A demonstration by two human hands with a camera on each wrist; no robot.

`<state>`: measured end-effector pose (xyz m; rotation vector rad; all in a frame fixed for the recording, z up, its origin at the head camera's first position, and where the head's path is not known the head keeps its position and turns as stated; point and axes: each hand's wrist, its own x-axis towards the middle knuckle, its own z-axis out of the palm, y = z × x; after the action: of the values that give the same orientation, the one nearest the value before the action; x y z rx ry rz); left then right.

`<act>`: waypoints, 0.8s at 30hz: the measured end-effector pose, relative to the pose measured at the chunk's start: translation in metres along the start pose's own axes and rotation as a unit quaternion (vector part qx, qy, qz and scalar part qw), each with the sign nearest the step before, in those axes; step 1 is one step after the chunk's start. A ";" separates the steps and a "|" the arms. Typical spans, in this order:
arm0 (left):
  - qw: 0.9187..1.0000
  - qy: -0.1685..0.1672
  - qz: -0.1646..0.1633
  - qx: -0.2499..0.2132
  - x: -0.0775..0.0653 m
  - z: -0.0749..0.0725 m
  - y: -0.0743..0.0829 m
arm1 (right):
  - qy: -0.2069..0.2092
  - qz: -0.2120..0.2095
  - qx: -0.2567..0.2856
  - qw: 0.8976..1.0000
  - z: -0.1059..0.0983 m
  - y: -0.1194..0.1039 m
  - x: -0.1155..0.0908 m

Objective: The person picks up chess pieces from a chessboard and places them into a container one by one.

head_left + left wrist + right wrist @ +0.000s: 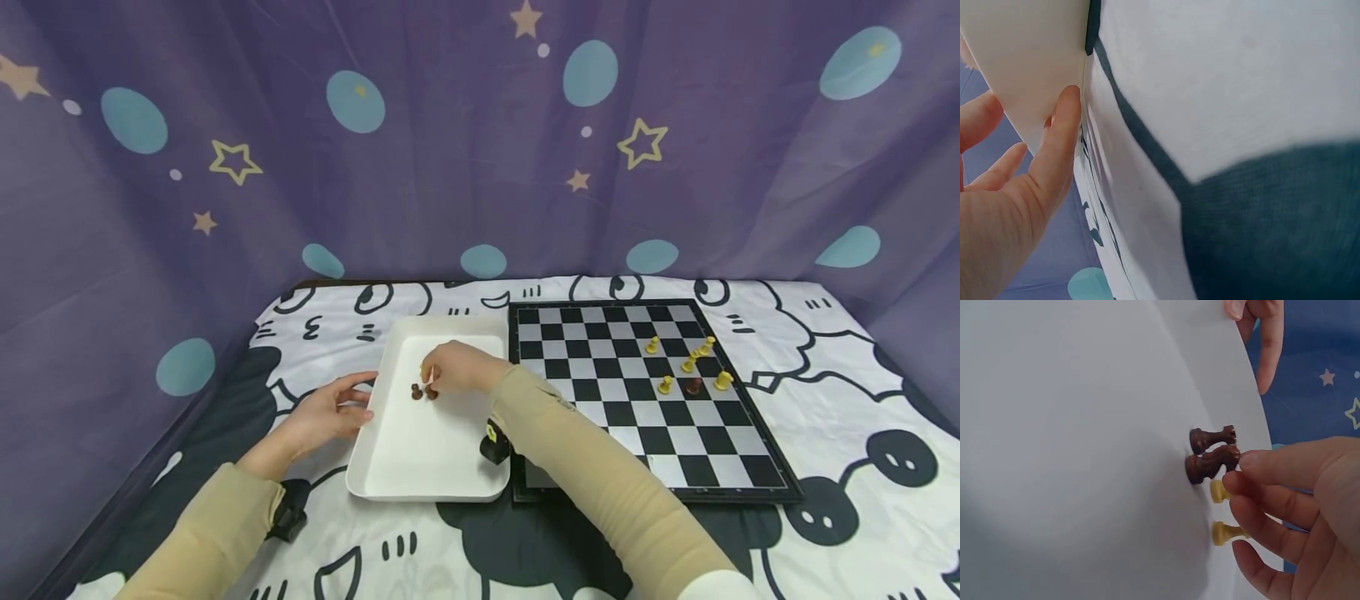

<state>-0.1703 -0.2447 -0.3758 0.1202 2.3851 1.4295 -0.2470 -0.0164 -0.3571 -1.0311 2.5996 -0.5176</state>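
A white tray [420, 454] holds a few chess pieces. Inside it my right hand [463, 367] reaches down, and its thumb and index finger pinch the head of a dark brown knight [1205, 466]. Right beside the knight stands a dark brown rook [1210, 437]. Two yellow pieces [1222, 532] are partly hidden behind the fingers in the right wrist view. My left hand [326, 417] rests against the tray's left side with its fingers extended. In the left wrist view its fingertips touch the outer wall of the tray [1035, 56].
A black-and-white chessboard [600, 415] lies right of the tray, under my right forearm. Several yellow pieces [665, 385] and a dark brown piece [693, 386] are on its right half. A patterned cloth [405, 558] covers the table; a purple curtain [465, 167] hangs behind.
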 end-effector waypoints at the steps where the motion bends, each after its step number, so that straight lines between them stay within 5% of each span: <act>1: 1.000 0.001 -0.001 0.001 0.000 0.000 0.000 | 0.004 -0.001 0.001 1.000 -0.002 -0.001 -0.001; 24: 1.000 0.004 -0.005 0.008 0.002 0.000 0.001 | 0.038 -0.054 0.052 0.996 -0.037 -0.012 -0.039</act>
<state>-0.1722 -0.2436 -0.3756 0.1078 2.4007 1.4085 -0.2272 0.0107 -0.3140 -1.1426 2.5619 -0.7241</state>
